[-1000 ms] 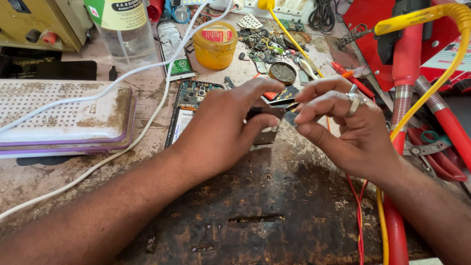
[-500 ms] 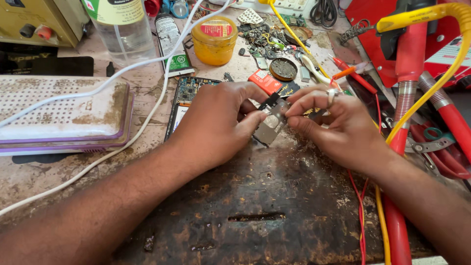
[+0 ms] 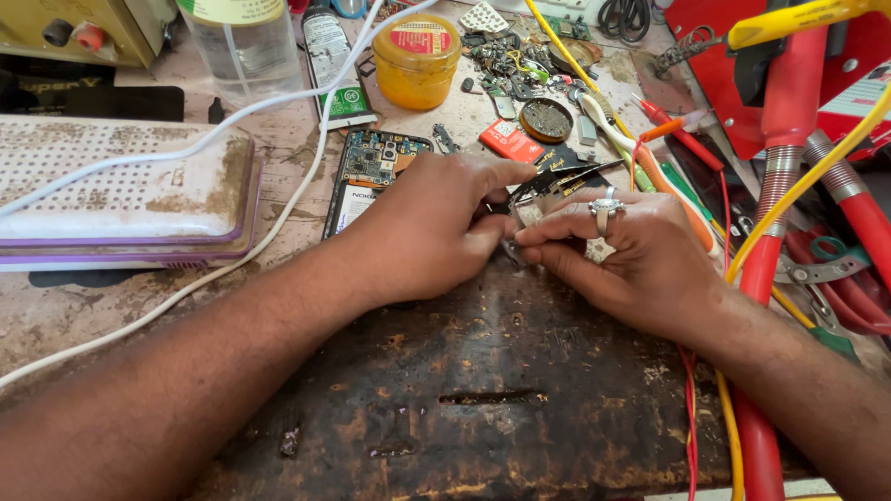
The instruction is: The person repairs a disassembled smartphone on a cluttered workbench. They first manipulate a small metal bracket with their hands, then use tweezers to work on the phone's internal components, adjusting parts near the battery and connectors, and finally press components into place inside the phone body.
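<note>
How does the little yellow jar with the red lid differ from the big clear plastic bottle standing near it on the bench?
The small yellow jar with the red lid is squat, opaque and fully in view. The tall clear plastic bottle is wider, see-through, and cut off by the picture's top edge. The jar stands nearer the scattered small parts; the bottle stands nearer the white perforated box. Both stand upright on the worn bench, beyond the left hand and right hand.

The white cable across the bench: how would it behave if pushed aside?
The white cable is probably floppy: it lies in loose curves. Likely light, it may slide over the perforated white box, yet could snag on the clear bottle.
</note>
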### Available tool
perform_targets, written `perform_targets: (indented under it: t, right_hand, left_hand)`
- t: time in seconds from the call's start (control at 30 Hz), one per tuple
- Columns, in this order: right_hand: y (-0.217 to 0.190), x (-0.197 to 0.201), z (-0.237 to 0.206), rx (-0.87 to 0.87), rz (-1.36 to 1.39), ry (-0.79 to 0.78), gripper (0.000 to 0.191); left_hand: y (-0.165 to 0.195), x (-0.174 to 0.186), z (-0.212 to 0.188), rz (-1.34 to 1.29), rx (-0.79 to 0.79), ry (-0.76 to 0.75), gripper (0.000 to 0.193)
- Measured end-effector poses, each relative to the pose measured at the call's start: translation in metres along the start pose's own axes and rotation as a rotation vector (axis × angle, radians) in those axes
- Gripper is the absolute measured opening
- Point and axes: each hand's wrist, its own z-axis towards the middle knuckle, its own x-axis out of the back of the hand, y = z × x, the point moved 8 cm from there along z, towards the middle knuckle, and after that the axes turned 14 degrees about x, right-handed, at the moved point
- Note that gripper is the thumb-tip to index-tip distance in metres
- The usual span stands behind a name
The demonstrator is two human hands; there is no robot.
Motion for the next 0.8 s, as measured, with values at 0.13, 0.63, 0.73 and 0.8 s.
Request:
perform_targets:
  t: [0.13,0.63,0.73,0.8]
  right_hand:
    - [-0.006,0.002,0.001,0.081,-0.069,0.031,0.013]
    - [-0.004,0.003,0.0,0.048,-0.097,0.013,0.016]
    - [-0.004,0.004,0.001,0.031,-0.091,0.005,0.014]
    - [-0.005,0.005,0.002,0.036,-0.1,0.006,0.013]
  left_hand:
    - [0.003,0.002,0.001,-0.042,-0.034,-0.006,0.045]
    - [-0.008,-0.007,0.018,-0.123,0.021,-0.04,0.035]
    - [-0.005,-0.011,0.017,-0.183,-0.02,-0.069,0.039]
    - [-0.001,-0.01,0.016,-0.155,-0.067,-0.055,0.042]
